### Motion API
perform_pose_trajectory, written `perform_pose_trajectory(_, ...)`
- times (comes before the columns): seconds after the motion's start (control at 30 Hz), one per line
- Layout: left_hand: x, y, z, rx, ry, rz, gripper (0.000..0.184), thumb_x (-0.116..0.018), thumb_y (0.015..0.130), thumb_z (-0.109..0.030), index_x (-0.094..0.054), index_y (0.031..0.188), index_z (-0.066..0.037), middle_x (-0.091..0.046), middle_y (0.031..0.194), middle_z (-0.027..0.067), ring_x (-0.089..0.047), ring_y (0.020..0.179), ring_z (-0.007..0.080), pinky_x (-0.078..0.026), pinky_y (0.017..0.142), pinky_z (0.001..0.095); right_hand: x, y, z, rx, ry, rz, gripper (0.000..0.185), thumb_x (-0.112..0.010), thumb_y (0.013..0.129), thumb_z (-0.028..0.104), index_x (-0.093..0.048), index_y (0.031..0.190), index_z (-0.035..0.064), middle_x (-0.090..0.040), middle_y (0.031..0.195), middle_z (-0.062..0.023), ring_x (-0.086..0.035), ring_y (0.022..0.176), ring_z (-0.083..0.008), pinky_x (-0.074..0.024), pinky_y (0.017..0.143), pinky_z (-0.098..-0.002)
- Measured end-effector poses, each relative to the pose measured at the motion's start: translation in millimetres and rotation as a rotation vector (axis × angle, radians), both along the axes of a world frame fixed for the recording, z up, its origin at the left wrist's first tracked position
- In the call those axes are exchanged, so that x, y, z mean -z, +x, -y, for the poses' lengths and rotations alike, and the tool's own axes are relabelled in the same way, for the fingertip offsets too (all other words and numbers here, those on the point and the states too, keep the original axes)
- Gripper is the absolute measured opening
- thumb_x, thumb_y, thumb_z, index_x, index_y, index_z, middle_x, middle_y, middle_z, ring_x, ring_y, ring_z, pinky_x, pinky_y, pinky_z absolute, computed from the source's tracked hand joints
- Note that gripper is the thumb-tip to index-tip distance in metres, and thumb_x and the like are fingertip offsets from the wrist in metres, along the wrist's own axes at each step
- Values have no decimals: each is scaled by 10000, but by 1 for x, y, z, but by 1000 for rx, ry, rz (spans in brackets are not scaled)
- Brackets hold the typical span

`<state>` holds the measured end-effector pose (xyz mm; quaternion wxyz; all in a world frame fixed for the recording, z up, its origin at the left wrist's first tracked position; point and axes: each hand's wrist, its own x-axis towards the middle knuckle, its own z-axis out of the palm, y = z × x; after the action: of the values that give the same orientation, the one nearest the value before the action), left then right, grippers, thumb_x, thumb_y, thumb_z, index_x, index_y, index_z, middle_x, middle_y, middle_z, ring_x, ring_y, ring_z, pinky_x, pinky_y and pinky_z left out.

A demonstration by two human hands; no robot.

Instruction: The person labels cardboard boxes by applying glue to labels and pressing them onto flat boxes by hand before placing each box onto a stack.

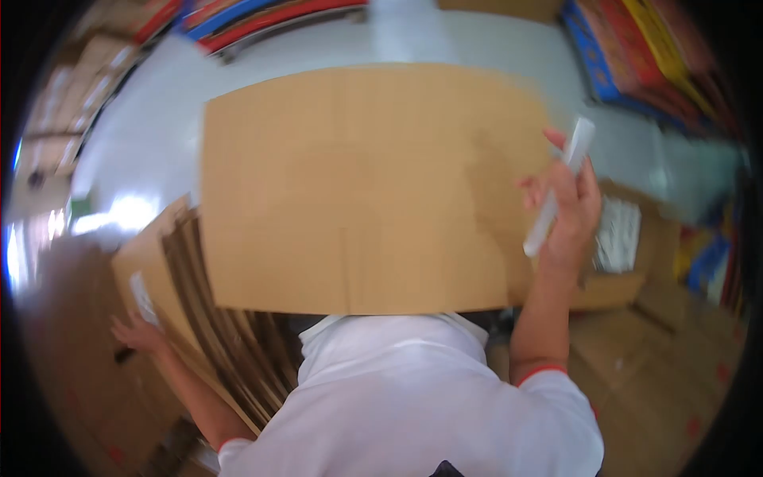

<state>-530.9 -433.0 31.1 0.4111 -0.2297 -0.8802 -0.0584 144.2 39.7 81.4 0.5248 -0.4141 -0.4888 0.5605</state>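
Observation:
A large flat sheet of brown cardboard [373, 191] lies in front of my body, with a short slit running up from its near edge. Over its right side, my right hand [568, 203] is closed around a straight, whitish translucent stick [582, 139], which slants up to the right; its exact kind is unclear. My left hand [141, 334] is out to the left with fingers apart, beside folded cardboard [147, 254] that carries a white label [144, 298]. Whether those fingers touch the cardboard I cannot tell.
Several folded cardboard sheets [230, 342] stand on edge at my left. An open carton [612, 290] with a white printed paper [618, 234] is at right. Colourful stacks [636, 56] stand far right, a blue and red rack [238, 20] at the back, and stacked boxes [87, 79] far left.

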Motion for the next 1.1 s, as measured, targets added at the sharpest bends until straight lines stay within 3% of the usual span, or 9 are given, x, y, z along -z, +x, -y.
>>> perform_pose_trajectory(0.07,-25,46,-136,365,-108,-30,569,-565,1061,-492,-564,1517,-152,-479,1559,236,-427,1471,394,-331,1199,573,-26,22,2,207,56,141,490,-675,1025,251,-563,1370,-78,-589,762,-30,-551,625,-104,-547,712,-317)
perform_pose_trajectory(0.13,-23,106,-228,485,-160,59,560,-548,1068,-496,-552,1530,-180,-426,1612,212,-394,1503,381,-273,1223,598,-38,55,0,374,127,259,458,-667,1032,241,-582,1342,-85,-603,784,-45,-545,637,-104,-523,685,-306)
perform_pose_trajectory(0.2,-7,149,-283,625,-241,207,572,-502,1089,-504,-491,1576,-204,-323,1683,205,-351,1533,401,-257,1234,611,-47,104,1,678,236,418,261,-692,1027,211,-697,1142,-23,-640,788,-4,-539,634,-81,-499,670,-281)
perform_pose_trajectory(0.27,16,184,-318,734,-163,501,578,-481,1099,-500,-480,1580,-180,-325,1678,221,-338,1539,415,-284,1232,591,-36,163,4,764,141,657,256,-713,1013,242,-709,1070,-7,-640,757,-17,-544,636,-97,-491,657,-294)
perform_pose_trajectory(0.37,46,185,-336,764,-236,685,593,-471,1113,-464,-434,1606,-138,-311,1677,239,-321,1546,418,-312,1237,532,11,215,10,747,56,1173,299,-762,965,316,-708,956,23,-623,686,-84,-571,645,-160,-486,648,-345)
perform_pose_trajectory(0.43,46,183,-335,770,-278,754,592,-454,1126,-426,-391,1626,-116,-287,1685,233,-311,1551,399,-309,1248,494,56,229,15,692,60,1236,305,-755,942,329,-717,1003,33,-712,877,-197,-698,819,-381,-533,756,-460)
perform_pose_trajectory(0.5,46,183,-333,761,-282,765,590,-450,1128,-426,-388,1627,-119,-288,1684,232,-309,1550,401,-309,1248,495,71,223,15,514,-111,1385,323,-773,920,335,-727,1049,42,-726,1005,-220,-689,947,-445,-536,813,-505)
perform_pose_trajectory(0.73,44,185,-332,721,-281,754,591,-436,1132,-442,-384,1630,-128,-295,1678,236,-307,1549,406,-313,1246,492,113,202,-9,433,-77,1512,448,-833,849,391,-741,1024,-10,-718,1102,-198,-711,978,-414,-554,832,-509)
perform_pose_trajectory(1.1,42,191,-334,711,-255,764,583,-443,1131,-432,-394,1623,-123,-306,1670,246,-326,1540,411,-333,1234,493,118,193,-9,390,-59,1604,396,-843,848,334,-741,1008,-13,-715,1114,-181,-721,952,-408,-566,805,-515)
